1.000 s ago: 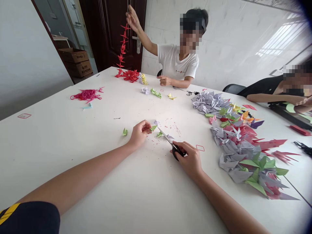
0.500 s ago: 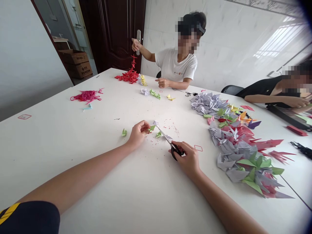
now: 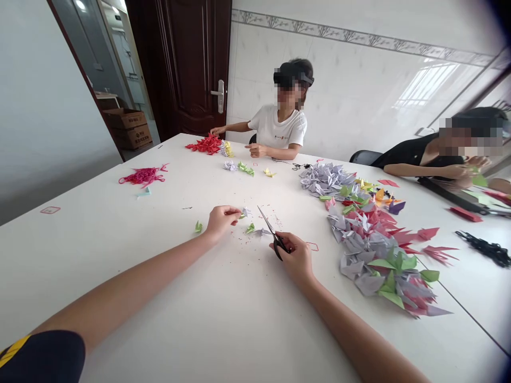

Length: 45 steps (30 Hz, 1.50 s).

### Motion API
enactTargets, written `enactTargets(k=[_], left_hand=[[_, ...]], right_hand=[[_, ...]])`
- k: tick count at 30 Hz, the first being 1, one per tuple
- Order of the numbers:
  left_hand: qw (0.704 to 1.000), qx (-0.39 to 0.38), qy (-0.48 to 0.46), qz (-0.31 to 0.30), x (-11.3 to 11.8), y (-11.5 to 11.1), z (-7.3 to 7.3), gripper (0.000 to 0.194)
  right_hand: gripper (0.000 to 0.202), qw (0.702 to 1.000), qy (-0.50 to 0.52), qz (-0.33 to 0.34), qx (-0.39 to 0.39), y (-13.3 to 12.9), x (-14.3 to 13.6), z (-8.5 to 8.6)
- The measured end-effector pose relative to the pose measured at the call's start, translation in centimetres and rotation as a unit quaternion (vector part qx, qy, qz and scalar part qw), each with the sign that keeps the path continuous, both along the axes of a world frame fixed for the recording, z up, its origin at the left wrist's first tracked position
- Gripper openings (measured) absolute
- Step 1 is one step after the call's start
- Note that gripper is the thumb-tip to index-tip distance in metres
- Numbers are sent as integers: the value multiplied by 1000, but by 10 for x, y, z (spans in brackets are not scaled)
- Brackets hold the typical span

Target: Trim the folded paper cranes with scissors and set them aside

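Note:
My left hand (image 3: 223, 221) is closed in a pinch on a small green paper crane (image 3: 241, 216), mostly hidden by the fingers. A pale lilac paper crane (image 3: 246, 211) sits right against its fingertips. My right hand (image 3: 295, 255) grips black-handled scissors (image 3: 268, 219), the blades pointing up and left, apart from the crane. Just below lie another green crane (image 3: 250, 229) and a lilac one (image 3: 262, 232). Left of my left hand rests a lone green crane (image 3: 198, 227).
A large heap of folded paper cranes (image 3: 375, 234) covers the right side. Pink cord (image 3: 143, 175) lies at left, red cranes (image 3: 205, 143) at the back. One person (image 3: 279, 127) sits opposite, another (image 3: 431, 154) at far right. Tiny scraps speckle the white table (image 3: 179, 298).
The scissors' tip has come away from the lilac crane beside my left hand. The person opposite has lowered the raised hand and the red string onto the red pile. The view has tilted up.

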<state>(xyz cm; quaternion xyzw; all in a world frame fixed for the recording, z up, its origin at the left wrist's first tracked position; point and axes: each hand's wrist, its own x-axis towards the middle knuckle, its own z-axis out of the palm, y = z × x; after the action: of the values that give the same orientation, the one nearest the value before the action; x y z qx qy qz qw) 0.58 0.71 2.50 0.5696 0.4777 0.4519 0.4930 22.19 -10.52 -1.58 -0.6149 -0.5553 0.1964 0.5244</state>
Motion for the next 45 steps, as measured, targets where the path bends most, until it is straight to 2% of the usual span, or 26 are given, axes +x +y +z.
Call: enactTargets(k=[2,4,6,7,8,10,12,16,19,22,26,28,29,33,37,41,45], left_hand=[[999,-26,-38,16,12,23,13,14],[994,-7,-85,65,27,51,32,13],[992,17,-87,95,39,75,52,28],[988,51,-71,124,43,83,61,36],[985,96,-57,129,45,88,67,43],[980,171,-20,99,44,87,73,47],[979,198,41,24,38,74,67,37],[962,182,176,-105,20,40,43,19],[945,173,222,-165,9,22,28,11],[934,170,248,-194,7,13,16,9],[932,190,245,-186,15,10,-1,17],[933,196,247,-175,18,11,-6,10],[935,193,246,-169,18,11,-7,6],[960,166,183,-132,12,3,0,11],[986,106,90,-90,0,-8,6,34],[995,21,25,-90,-7,-12,1,41],[996,-5,-29,-86,-8,-16,-8,42]], right_hand=[[31,1000,2,0,-5,0,0,0],[32,1000,4,1,-6,0,0,1],[33,1000,6,0,-6,0,-1,3],[33,1000,7,-1,-6,0,-1,3],[33,1000,9,-1,-6,0,-1,4],[33,1000,11,4,-5,0,-1,5],[31,1000,12,9,-6,-1,-1,4],[29,1000,17,-1,-10,-1,-1,4],[29,1000,20,-2,-12,-1,-1,4],[30,1000,19,-3,-12,-1,-2,5],[31,1000,20,0,-7,-1,-2,6],[33,1000,19,2,-3,-1,-2,5],[34,1000,17,2,-2,0,-1,5],[33,1000,16,4,1,0,-1,4],[32,1000,18,17,3,1,-1,3],[32,999,23,23,-5,1,0,2],[30,999,9,37,-8,-1,0,3]])
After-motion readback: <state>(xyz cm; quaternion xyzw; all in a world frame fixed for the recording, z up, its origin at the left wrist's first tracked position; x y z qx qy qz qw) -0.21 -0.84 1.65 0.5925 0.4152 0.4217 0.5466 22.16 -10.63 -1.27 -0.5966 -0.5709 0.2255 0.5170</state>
